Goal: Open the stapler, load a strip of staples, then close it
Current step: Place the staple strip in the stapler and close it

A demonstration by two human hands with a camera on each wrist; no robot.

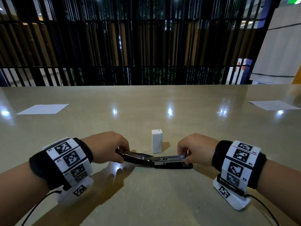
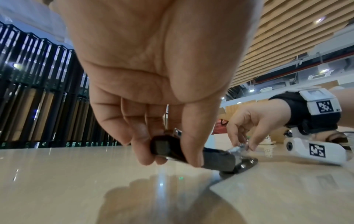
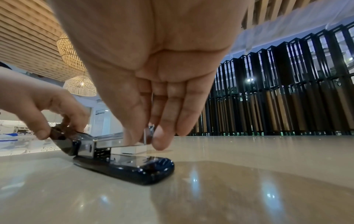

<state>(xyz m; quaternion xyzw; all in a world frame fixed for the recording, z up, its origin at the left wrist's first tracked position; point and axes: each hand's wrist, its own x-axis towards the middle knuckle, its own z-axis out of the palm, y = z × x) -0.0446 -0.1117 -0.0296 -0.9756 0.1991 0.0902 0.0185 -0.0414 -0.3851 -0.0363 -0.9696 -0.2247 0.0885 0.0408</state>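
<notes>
On your right wrist's black band with white marker tiles you can read "R3" beside one square code and "R2" beside the next. Your left wrist's matching white-tiled band carries small characters too blurred to read with confidence.

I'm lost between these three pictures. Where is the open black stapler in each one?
Head: stapler low centre, between both hands.
Left wrist: stapler centre, under the left hand.
Right wrist: stapler lower left of centre.
Shared landmark: the right hand pinching the metal rail's end.
</notes>
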